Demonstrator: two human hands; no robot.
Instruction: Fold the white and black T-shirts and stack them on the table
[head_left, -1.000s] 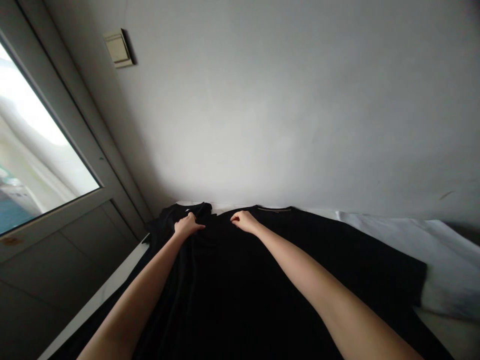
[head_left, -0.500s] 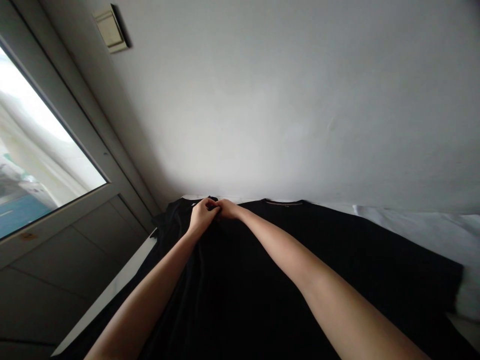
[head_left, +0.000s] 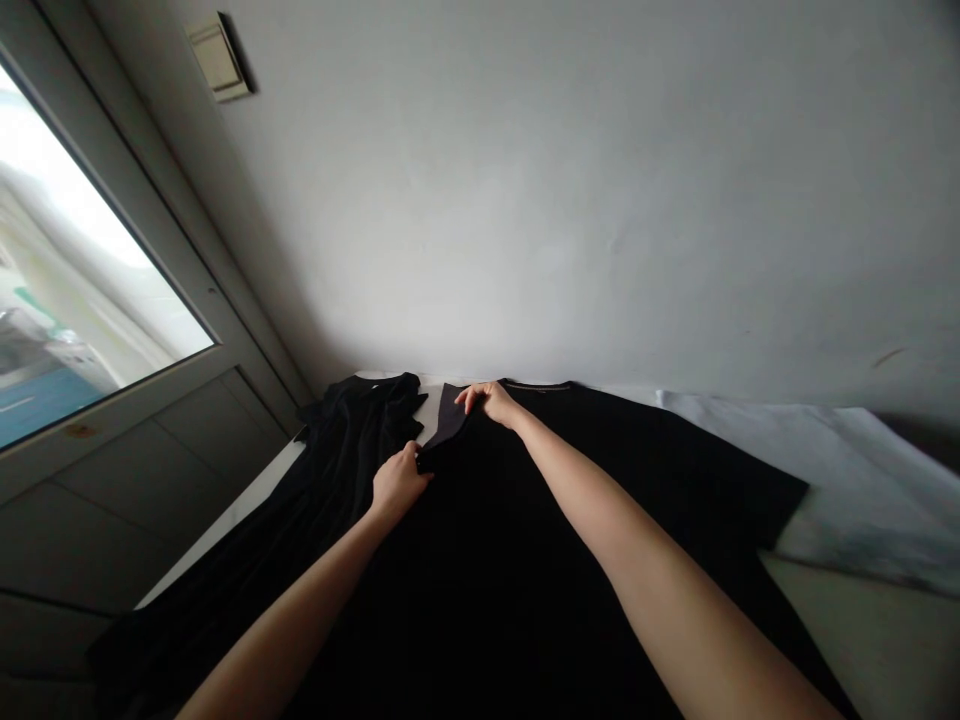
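Note:
A black T-shirt [head_left: 540, 540] lies spread over the table, its neckline by the wall and one sleeve stretched out to the right. My left hand [head_left: 401, 480] pinches the edge of its left sleeve. Farther back, my right hand [head_left: 491, 400] grips the same side near the shoulder, fingers curled over the cloth. Between the two hands the fabric is lifted and folded over, showing a dark grey inner side. Another black garment [head_left: 352, 440], bunched and wrinkled, lies to the left of my left hand.
A pale wall [head_left: 570, 200] rises behind the table. White cloth [head_left: 750, 430] lies at the right, partly beneath the T-shirt's sleeve. At the left stands a grey door [head_left: 150, 450] with a glass pane, and a light switch [head_left: 217, 58] is on the wall.
My hands were together at the shirt's upper left; now they are apart, the left nearer me, the right farther right. The shirt's left edge has come away from the bunched garment.

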